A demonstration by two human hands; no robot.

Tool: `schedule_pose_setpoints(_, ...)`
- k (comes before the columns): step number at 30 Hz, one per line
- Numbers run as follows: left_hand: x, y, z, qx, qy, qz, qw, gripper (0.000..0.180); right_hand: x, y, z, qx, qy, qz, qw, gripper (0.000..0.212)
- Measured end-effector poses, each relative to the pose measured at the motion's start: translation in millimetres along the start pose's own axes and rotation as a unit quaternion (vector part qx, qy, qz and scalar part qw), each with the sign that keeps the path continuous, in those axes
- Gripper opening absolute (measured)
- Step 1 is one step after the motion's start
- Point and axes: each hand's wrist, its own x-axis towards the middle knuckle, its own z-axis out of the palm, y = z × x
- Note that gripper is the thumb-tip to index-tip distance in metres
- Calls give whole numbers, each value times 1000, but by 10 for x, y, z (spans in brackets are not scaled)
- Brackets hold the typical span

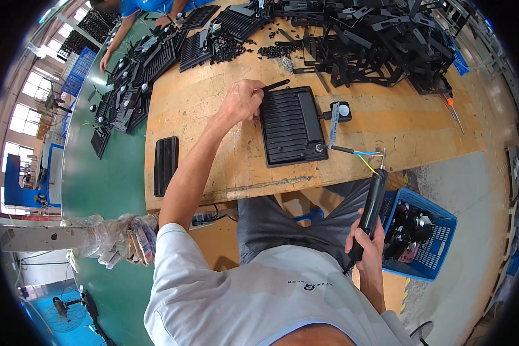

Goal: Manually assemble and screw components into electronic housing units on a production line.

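Clasping the screwdriver (373,202), the right hand (365,241) slants its long axis rightward, bit (384,157) facing forward.

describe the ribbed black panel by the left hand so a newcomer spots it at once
On the wooden table, find the person's left hand. Below and right of it lies a ribbed black panel, a cable with coloured wires at its lower right corner. Unlike the similar panels piled toward the upper left, it lies outside the piles, near the table's front edge.

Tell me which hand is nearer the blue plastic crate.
Your right hand: it's just left of the crate, gripping a black electric screwdriver; your left hand is farther, by the upper-left corner of the finned black housing.
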Motion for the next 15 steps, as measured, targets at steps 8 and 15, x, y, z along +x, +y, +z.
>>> schedule_pose_setpoints(8, -74, -87, -2, 0, -30, 39, 999, 40, -2, 31, 2, -18, -23, -15, 999, 56)
schedule_pose_setpoints(15, 75, -161, -157, 76, 152, 84, 982, 30, -2, 5, -12, 52, -42, -26, 997, 57)
